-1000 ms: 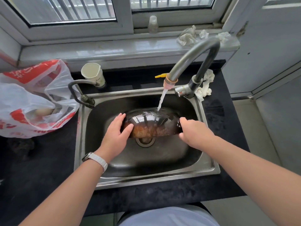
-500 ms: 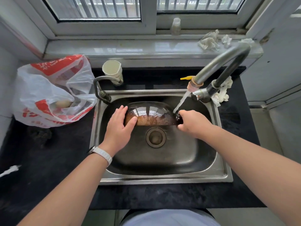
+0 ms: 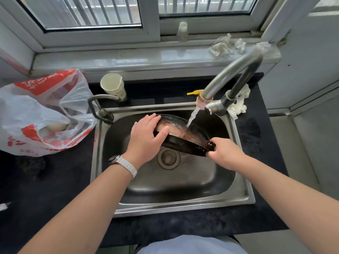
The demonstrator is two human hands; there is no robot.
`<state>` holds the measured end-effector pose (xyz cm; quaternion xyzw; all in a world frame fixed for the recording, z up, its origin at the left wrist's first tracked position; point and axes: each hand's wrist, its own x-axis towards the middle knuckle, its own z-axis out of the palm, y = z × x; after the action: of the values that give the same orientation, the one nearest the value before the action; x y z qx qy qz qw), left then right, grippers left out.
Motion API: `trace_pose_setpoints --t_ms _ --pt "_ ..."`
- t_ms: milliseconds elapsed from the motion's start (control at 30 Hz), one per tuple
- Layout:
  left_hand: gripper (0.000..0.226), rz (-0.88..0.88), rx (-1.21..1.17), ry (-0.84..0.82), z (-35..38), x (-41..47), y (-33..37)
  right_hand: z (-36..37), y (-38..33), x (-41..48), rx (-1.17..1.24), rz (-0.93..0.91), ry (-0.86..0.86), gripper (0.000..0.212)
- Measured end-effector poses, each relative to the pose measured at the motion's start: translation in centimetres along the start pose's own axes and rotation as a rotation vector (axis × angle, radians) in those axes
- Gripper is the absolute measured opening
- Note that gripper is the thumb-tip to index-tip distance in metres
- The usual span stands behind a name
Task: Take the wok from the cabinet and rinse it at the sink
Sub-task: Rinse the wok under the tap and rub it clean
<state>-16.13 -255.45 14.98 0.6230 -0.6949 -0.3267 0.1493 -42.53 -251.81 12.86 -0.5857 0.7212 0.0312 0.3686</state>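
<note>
No legible txt; bag [image 3: 42, 114] print blurred.

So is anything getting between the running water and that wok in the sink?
Nothing visible does. The stream from the faucet falls straight onto the inside of the tilted wok, above the sink. The left hand grips the wok's left rim and the right hand holds its right end, both clear of the stream.

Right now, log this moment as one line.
step: rinsing | wok: tilted in sink | faucet: water on wok | left hand: on rim | right hand: gripping end
</note>
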Motion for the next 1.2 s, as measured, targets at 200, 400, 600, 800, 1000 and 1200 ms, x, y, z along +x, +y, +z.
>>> trace_pose_setpoints --t_ms 200,400,600,800,1000,1200 --pt "0.068 0.078 0.049 -0.022 1.3 -0.3 1.6 0.9 2.9 -1.6 0.023 0.038 0.023 0.017" --pt "0.073 0.119 0.041 -0.032 2.0 -0.8 2.5 1.4 4.8 -3.3 0.033 0.041 0.047 0.016" --pt "0.061 0.188 -0.015 -0.025 3.3 -2.4 3.1 1.7 6.4 -4.8 0.038 0.045 0.056 0.025" --pt "0.048 0.257 0.032 -0.073 4.6 -2.9 6.0 2.2 7.1 -5.7 0.037 0.053 0.066 0.03" --pt "0.069 0.148 0.073 -0.179 6.2 -1.6 11.1 2.2 7.8 -5.9 0.04 0.056 0.048 0.03" --pt "0.083 -0.286 -0.305 -0.127 7.5 2.0 15.6 1.9 8.5 -5.5 0.087 0.043 0.034 0.033"
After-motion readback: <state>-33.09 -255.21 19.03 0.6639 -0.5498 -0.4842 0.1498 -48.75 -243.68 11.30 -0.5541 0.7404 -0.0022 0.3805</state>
